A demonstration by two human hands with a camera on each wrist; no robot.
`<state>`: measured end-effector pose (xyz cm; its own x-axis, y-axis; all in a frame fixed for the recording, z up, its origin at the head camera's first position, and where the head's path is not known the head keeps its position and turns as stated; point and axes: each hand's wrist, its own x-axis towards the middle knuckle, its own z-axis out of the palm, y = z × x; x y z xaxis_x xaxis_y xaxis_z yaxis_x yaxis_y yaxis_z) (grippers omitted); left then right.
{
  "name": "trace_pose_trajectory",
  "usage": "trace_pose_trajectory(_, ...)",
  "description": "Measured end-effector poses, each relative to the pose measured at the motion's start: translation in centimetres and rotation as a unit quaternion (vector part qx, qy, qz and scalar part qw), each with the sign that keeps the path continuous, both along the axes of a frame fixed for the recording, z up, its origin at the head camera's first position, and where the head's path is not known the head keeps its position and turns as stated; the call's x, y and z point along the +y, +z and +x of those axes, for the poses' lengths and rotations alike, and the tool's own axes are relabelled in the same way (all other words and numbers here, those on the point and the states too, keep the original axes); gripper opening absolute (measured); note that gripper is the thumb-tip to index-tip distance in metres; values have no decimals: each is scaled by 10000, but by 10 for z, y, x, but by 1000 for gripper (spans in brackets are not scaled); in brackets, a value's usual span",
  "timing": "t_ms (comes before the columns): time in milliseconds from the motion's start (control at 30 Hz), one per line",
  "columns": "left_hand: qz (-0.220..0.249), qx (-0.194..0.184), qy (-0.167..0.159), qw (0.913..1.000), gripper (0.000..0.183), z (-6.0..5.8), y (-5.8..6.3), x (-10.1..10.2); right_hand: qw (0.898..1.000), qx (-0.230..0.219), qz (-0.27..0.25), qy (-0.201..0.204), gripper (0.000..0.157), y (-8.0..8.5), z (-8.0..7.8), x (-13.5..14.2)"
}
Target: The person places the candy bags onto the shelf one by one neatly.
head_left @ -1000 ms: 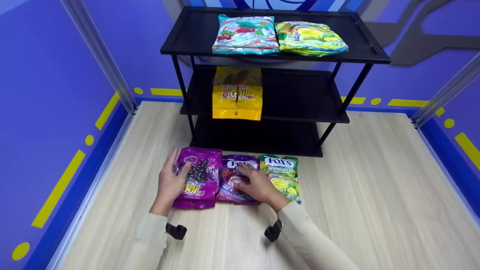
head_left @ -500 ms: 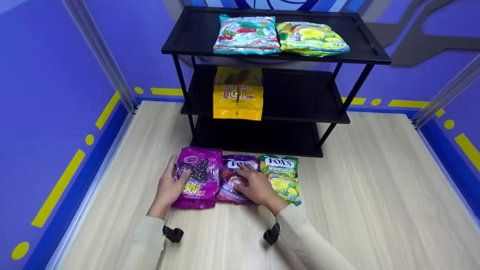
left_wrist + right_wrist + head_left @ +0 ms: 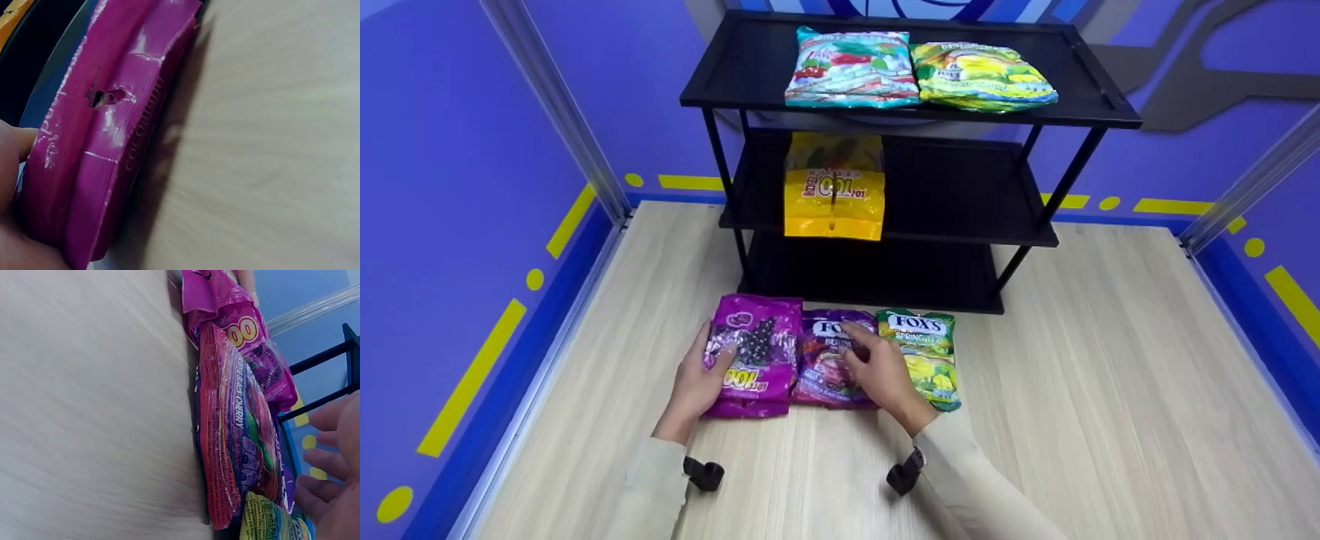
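A magenta candy bag [image 3: 761, 352] lies flat on the table, its bottom edge toward me. My left hand [image 3: 697, 384] grips its left side, thumb over the top face and fingers down along the edge, partly hidden. Beside it lies a purple Fox's berries candy bag [image 3: 826, 375]. Over that bag's right part hovers my right hand [image 3: 889, 375], fingers loosely spread and holding nothing; the right wrist view shows a gap between the fingers and the purple bag [image 3: 247, 433]. A green-yellow Fox's candy bag [image 3: 934, 367] lies at the right of the row.
Behind the bags stands a black three-tier rack [image 3: 960, 180]. A teal candy bag [image 3: 851, 71] and a yellow-green candy bag [image 3: 982, 79] lie on its top shelf. A yellow bag [image 3: 834, 206] hangs over the middle shelf's front edge. Blue-purple panels [image 3: 457, 187] enclose the table.
My left fingers have slid down and closed in along the magenta bag's left edge. My right hand has turned and lifted a little off the purple bag. The bags have not visibly moved.
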<state>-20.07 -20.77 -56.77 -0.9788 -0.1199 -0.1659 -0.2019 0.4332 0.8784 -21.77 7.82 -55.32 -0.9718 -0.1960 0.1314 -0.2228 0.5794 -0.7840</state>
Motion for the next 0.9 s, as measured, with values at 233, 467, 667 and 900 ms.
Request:
trace_pose_trajectory(233,-254,164,-77,9995,64,1,-2,-1,10000,-57,-40,-68,42,2,3,-2)
trace_pose_trajectory(467,-431,643,-43,9970,53,2,-4,2,9999,11,-42,101,39,2,6,-3)
trace_pose_trajectory(667,-372,729,65,9966,50,1,-3,4,9998,-22,-122,130,38,2,7,-2)
trace_pose_trajectory(900,-285,730,183,9968,48,2,3,9,9997,-192,-143,110,38,2,8,-2)
